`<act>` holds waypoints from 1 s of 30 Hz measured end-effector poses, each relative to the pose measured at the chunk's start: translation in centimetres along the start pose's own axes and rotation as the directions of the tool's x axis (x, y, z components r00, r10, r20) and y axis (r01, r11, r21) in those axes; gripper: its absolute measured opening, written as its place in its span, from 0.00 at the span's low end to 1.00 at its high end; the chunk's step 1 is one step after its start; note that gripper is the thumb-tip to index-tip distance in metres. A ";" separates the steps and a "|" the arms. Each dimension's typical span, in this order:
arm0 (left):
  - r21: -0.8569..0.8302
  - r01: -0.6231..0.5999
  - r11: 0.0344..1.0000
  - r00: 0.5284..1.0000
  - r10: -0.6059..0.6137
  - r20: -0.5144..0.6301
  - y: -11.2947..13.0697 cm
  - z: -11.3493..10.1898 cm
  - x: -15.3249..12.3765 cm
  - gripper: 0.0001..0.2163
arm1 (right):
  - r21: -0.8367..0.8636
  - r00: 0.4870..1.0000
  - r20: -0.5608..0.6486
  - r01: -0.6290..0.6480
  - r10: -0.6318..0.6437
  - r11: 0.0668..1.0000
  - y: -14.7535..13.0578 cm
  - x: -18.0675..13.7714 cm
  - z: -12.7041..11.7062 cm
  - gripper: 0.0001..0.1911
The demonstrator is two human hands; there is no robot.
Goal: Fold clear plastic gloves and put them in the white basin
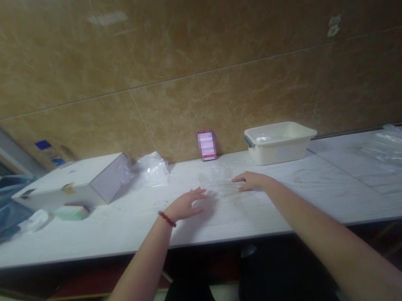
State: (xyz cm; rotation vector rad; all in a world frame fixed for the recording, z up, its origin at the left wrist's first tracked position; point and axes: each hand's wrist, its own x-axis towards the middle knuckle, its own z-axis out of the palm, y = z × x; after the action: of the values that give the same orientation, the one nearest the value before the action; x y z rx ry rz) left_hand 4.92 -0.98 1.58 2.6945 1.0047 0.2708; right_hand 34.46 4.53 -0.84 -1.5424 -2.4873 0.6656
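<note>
A thin clear plastic bag [219,183] lies flat on the white table [122,230], hard to make out against it. My left hand [188,204], with a red bead bracelet at the wrist, rests palm down at the bag's left edge, fingers stretched out. My right hand [251,181] lies flat at the bag's right edge, fingers extended. Neither hand grips anything that I can see.
A cream plastic tub [278,142] stands at the back right by the wall. A small pink box [207,145] leans on the wall. A white carton [75,183], crumpled clear plastic [150,169] and a green sponge [71,212] sit at left. Clear sheets [401,149] lie far right.
</note>
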 end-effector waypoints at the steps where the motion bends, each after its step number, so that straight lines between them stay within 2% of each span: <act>1: -0.016 -0.015 1.000 1.000 0.016 0.018 0.3 0.1 -1.1 0.19 | 0.016 1.000 -0.019 0.009 -0.008 1.000 -0.1 -0.2 0.0 0.28; 4: -0.068 -0.055 0.996 0.998 0.057 0.022 0.9 0.8 -3.4 0.19 | 0.056 0.990 -0.137 -0.014 0.022 0.998 -0.7 -1.4 -0.2 0.24; 7: -0.101 -0.058 0.993 0.998 0.058 -0.001 1.0 1.8 -4.5 0.20 | 0.039 0.969 -0.245 -0.021 0.030 0.999 -2.0 -3.7 0.0 0.18; 9: -0.105 -0.039 0.994 0.999 0.035 -0.037 1.0 2.5 -4.6 0.19 | 0.015 0.965 -0.261 0.039 -0.033 0.999 -3.2 -5.6 0.5 0.15; 13: -0.085 -0.005 0.996 0.993 -0.005 -0.117 1.5 3.5 -4.1 0.10 | 0.001 0.948 -0.249 0.205 -0.198 0.979 -5.3 -9.5 2.2 0.13; 17: -0.059 0.011 0.998 0.989 -0.019 -0.149 2.7 3.7 -3.7 0.10 | 0.005 0.946 -0.239 0.224 -0.217 0.974 -6.6 -11.9 3.7 0.16; 24: -0.159 0.097 0.982 0.960 -0.135 -0.247 4.7 2.9 -3.8 0.11 | -0.015 0.936 -0.265 0.238 -0.233 0.971 -6.4 -11.9 5.0 0.31; 30: -0.227 0.102 0.968 0.953 -0.161 -0.258 6.5 2.1 -4.5 0.11 | -0.033 0.919 -0.188 0.348 -0.348 0.937 -5.4 -9.8 4.5 0.27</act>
State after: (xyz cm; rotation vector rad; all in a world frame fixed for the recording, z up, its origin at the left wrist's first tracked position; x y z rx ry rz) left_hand 6.09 -9.06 1.09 2.4282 1.1535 0.6996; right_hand 33.03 -7.44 -1.36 -1.0599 -2.5158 0.4373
